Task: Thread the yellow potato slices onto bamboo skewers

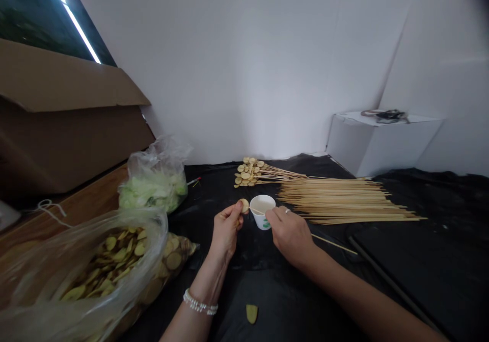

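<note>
Pinches a round slice [245, 206] in the left hand [226, 226] beside the cup [260, 220] — and a skewer [257, 211] across it in the right hand [292, 232].

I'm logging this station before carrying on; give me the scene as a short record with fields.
Left hand: pinching a slice
Right hand: holding a stick, tip at that slice; piercing unclear
Cup: white, upright, between the hands
Stick pile: right of the cup
Slices on sticks: bunched beyond the cup
Slice bag: open, at left
Greens bag: beyond it
Single slice: near the person
</note>
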### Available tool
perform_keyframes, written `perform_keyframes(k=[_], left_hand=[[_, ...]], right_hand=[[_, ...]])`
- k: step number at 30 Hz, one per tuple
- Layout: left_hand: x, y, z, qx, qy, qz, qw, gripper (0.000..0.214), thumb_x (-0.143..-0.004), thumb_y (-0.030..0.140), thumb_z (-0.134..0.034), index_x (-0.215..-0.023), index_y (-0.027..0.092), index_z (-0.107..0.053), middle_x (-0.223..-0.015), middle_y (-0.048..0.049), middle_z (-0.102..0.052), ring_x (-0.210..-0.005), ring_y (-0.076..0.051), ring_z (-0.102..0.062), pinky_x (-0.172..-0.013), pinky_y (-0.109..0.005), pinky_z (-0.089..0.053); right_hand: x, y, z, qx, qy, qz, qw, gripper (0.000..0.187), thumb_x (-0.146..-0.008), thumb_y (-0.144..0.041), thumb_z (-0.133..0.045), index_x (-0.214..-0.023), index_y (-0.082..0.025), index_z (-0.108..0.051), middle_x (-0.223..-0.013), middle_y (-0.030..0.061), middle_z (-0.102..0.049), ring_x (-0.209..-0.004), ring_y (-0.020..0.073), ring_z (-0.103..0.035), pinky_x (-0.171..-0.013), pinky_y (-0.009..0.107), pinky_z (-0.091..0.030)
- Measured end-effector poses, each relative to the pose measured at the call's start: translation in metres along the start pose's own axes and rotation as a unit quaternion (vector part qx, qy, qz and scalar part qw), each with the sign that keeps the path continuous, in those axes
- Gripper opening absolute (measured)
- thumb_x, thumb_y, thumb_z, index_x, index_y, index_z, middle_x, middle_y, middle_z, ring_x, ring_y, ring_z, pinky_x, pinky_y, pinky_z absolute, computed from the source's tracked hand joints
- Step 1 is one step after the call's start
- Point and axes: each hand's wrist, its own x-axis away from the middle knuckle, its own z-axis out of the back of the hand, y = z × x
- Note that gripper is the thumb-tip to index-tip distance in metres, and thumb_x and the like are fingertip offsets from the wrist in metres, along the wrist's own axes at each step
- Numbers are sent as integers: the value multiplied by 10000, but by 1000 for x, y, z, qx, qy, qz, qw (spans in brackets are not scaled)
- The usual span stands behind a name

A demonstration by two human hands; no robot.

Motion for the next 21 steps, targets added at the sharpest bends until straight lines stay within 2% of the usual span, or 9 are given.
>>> perform_keyframes(k=[3, 11, 21], left_hand=[[1, 0, 0, -5, 0, 3, 1000, 347, -593, 417, -783, -636, 86, -689, -571, -30, -575, -443, -25, -360, -399, -162, -190], [2, 2, -1, -21, -1, 5, 1000, 382, -575, 455, -784, -633, 89, -692, -534, -13, -543, -433, -23, -352, -396, -165, -176], [3, 0, -3, -40, -22, 7, 999, 407, -602, 502, -756, -635, 102, -689, -497, 5, -507, -422, -23, -327, -397, -175, -173]], right_hand=[[0, 0, 1, 1, -20, -10, 1000, 172, -832, -73, -460, -747, -184, -559, -716, 37, -576, -673, 174, -484, -589, 304, -248], [1, -1, -1, -10, -140, -52, 989, 214, -943, -187, -380, -831, -179, -563, -718, 27, -623, -623, 147, -531, -542, 300, -208], [0, -1, 2, -21, -96, -50, 994, 178, -871, -91, -426, -809, -181, -567, -796, 41, -614, -754, 170, -534, -629, 278, -280]])
